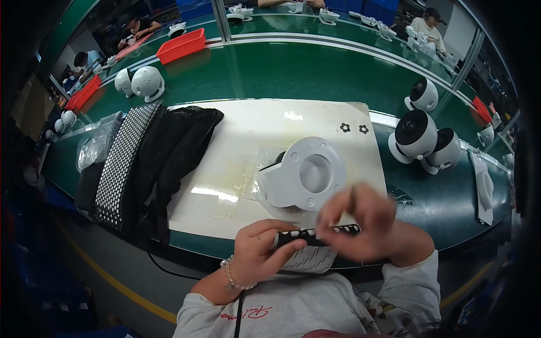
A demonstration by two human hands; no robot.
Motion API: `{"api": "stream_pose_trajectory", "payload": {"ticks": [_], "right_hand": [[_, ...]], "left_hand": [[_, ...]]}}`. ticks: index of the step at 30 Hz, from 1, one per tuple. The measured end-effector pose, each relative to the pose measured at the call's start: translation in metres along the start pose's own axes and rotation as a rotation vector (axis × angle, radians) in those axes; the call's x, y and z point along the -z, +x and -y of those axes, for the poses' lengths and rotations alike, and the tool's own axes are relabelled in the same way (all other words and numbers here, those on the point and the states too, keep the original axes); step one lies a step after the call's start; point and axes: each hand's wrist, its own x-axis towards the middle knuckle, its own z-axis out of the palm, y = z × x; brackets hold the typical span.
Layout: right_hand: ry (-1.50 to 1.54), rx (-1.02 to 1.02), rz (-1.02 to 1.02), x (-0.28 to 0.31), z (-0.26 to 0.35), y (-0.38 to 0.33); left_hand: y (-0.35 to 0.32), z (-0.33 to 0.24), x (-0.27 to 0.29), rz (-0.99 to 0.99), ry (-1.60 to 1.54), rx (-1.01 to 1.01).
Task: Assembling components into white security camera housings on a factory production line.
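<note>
My left hand [260, 250] is closed around one end of a black sheet with white spots [293, 237], its white printed backing [309, 259] hanging below. My right hand [360, 222] is at the sheet's other end, thumb and fingers curled over it. Motion smears those fingers, so I cannot tell if they grip anything. Just beyond the hands, a white camera housing [333, 163] lies with its round base facing up, on clear plastic wrap [255, 186]. Two small black flower-shaped pads [354, 128] rest at the white board's far right corner.
The white board [225, 163] covers the middle of the green bench. Black cloth and mesh [174, 152] lie left, beside a clear plastic bag [100, 143]. Black-and-white cameras [416, 134] stand right; white ones [147, 83] far left. Beyond are a red tray [181, 46] and people working.
</note>
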Motion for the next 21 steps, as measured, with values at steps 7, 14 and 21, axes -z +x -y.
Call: {"api": "stream_pose_trajectory", "payload": {"ticks": [7, 14, 21], "right_hand": [[0.157, -0.335, -0.468, 0.024, -0.052, 0.013], [0.039, -0.387, -0.356, 0.027, -0.047, 0.007], [-0.669, -0.12, -0.005, 0.029, -0.012, 0.012]], "left_hand": [[0.003, 0.017, -0.008, -0.161, 0.128, -0.2], [-0.004, 0.02, -0.007, -0.086, 0.186, -0.147], [-0.006, 0.031, -0.01, -0.123, 0.16, -0.239]]}}
